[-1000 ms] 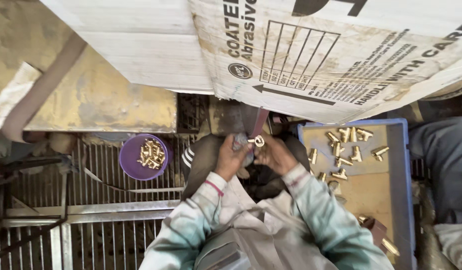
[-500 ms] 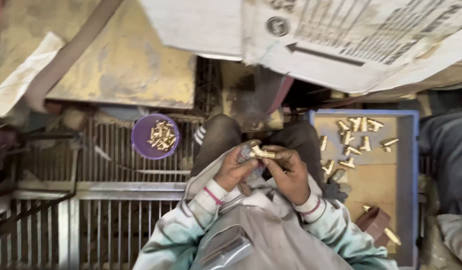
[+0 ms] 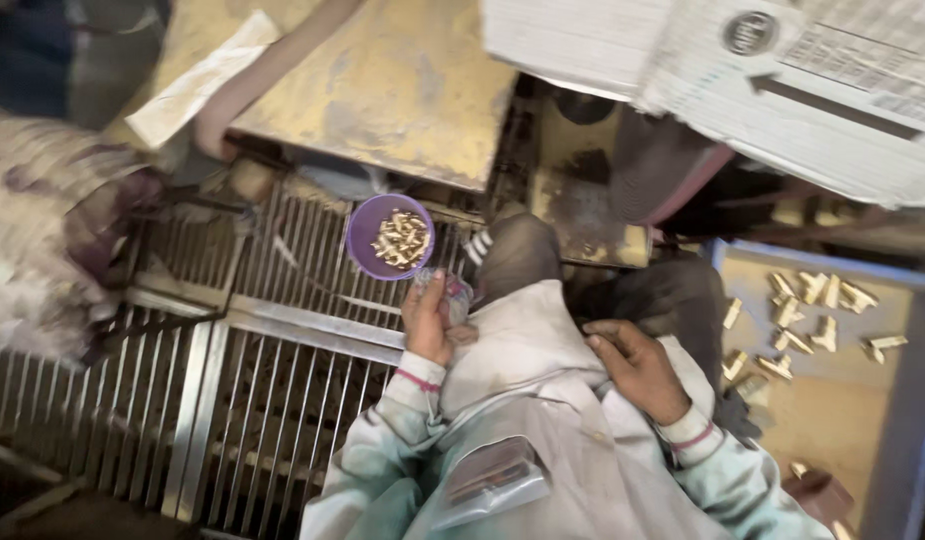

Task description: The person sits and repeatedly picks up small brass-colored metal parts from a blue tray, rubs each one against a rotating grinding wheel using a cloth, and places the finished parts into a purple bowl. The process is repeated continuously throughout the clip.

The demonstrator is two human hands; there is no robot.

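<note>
Metal grating [image 3: 252,330] underlies a purple bowl [image 3: 389,236] of brass pieces. Just below it, something small is gripped in the left hand [image 3: 429,318]; the right hand [image 3: 634,368] rests loosely curled, holding nothing, on the lap. A release low over the rim is advisable.

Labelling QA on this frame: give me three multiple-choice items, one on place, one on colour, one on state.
1. Where is the round bowl of small brass pieces?
A. on the metal grate
B. in the blue-rimmed tray
C. on the person's lap

2. What colour is the bowl?
A. green
B. purple
C. white

3. What is the right hand doing?
A. gripping a hammer
B. lifting the bowl
C. resting on the thigh, nothing seen in it

Answers: 1 A, grate bars show around the bowl. 2 B, rim and wall are purple. 3 C, it lies on the cloth while the left hand is by the bowl.
</note>
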